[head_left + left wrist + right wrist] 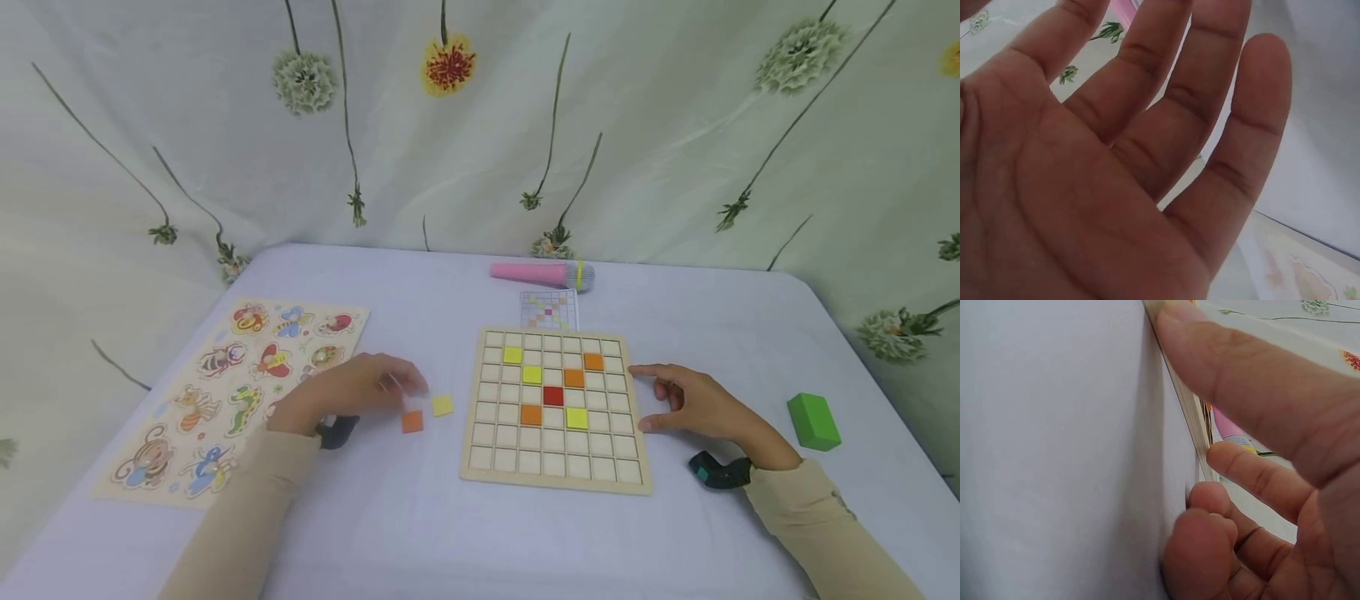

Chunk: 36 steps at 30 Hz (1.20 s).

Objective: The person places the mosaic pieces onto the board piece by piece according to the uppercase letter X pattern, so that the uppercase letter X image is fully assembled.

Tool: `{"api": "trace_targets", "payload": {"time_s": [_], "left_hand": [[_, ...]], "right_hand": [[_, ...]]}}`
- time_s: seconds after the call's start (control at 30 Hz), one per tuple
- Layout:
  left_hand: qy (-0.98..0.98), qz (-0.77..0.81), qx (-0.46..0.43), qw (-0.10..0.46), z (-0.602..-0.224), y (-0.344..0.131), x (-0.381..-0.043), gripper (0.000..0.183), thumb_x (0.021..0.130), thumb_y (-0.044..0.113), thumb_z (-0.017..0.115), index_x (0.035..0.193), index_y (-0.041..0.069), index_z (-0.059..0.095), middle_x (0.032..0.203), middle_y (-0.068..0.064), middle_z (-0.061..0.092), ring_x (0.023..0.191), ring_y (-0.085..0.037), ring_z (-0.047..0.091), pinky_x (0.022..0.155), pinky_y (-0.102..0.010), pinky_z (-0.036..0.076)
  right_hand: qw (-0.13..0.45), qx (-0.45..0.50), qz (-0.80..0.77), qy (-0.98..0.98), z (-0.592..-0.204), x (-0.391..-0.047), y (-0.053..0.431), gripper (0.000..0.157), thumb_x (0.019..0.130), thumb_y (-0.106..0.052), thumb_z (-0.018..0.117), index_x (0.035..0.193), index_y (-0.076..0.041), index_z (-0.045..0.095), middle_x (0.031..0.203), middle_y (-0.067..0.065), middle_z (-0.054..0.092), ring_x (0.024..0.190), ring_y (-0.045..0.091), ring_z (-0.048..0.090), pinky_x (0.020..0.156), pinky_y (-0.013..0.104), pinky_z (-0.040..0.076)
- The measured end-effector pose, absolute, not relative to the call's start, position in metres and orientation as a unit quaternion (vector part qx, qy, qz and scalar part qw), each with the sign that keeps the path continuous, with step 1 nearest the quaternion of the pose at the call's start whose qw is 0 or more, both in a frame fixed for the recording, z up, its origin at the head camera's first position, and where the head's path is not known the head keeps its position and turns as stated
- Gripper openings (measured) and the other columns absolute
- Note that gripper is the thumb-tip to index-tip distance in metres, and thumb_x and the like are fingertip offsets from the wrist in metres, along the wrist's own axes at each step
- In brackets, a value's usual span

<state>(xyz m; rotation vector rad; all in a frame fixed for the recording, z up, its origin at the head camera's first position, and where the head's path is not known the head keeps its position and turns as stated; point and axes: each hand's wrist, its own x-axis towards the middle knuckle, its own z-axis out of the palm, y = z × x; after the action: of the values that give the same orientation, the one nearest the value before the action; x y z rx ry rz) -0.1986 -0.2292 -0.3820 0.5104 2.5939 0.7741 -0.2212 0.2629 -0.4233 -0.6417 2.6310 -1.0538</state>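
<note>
A wooden grid board (555, 488) lies on the white table. Along one of its diagonals sit three yellow tiles (532, 374) and a red tile (552, 396); three orange tiles (573, 378) lie on the crossing one. My right hand (693, 404) touches the board's right edge with index fingertip and thumb, its other fingers bent in. Left of the board, my left hand (367, 385), partly blurred, hovers with relaxed fingers near a loose orange tile (412, 422) and a loose yellow tile (442, 406). The left wrist view shows its bare palm (1079, 187) with nothing on it.
Behind the board lie a small pattern card (549, 311) and a pink toy microphone (536, 273). An insect picture board (247, 358) is at the left, partly under my left forearm. A green block (813, 422) stands to the right of my right hand.
</note>
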Motion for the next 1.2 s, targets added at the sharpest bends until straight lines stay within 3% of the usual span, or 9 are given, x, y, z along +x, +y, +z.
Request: {"api": "trace_targets", "payload": {"time_s": [0.17, 0.37, 1.2], "left_hand": [[0.926, 0.258, 0.190, 0.202, -0.387, -0.223, -0.201, 0.037, 0.093, -0.008, 0.064, 0.115, 0.019, 0.079, 0.113, 0.001, 0.075, 0.106, -0.023, 0.065, 0.099, -0.048, 0.054], [0.930, 0.235, 0.175, 0.224, -0.386, -0.215, -0.200, 0.042, 0.087, -0.012, 0.069, 0.104, 0.024, 0.080, 0.111, 0.002, 0.073, 0.102, -0.021, 0.062, 0.096, -0.046, 0.053], [0.945, 0.231, 0.119, 0.197, -0.384, -0.218, -0.195, 0.025, 0.084, 0.001, 0.088, 0.099, 0.020, 0.078, 0.099, 0.001, 0.069, 0.093, -0.022, 0.060, 0.087, -0.042, 0.055]], "right_hand": [[0.114, -0.223, -0.362, 0.898, -0.424, -0.220, 0.264, 0.076, 0.081, -0.016, 0.096, 0.145, 0.007, 0.061, 0.094, 0.002, 0.050, 0.076, 0.014, 0.044, 0.065, 0.027, 0.038], [0.115, -0.219, -0.364, 0.898, -0.425, -0.221, 0.264, 0.076, 0.081, -0.015, 0.096, 0.145, 0.007, 0.061, 0.094, 0.002, 0.051, 0.074, 0.013, 0.045, 0.065, 0.026, 0.038], [0.116, -0.225, -0.363, 0.897, -0.424, -0.221, 0.265, 0.076, 0.081, -0.014, 0.096, 0.145, 0.008, 0.060, 0.094, 0.002, 0.051, 0.075, 0.014, 0.045, 0.065, 0.027, 0.038]]}}
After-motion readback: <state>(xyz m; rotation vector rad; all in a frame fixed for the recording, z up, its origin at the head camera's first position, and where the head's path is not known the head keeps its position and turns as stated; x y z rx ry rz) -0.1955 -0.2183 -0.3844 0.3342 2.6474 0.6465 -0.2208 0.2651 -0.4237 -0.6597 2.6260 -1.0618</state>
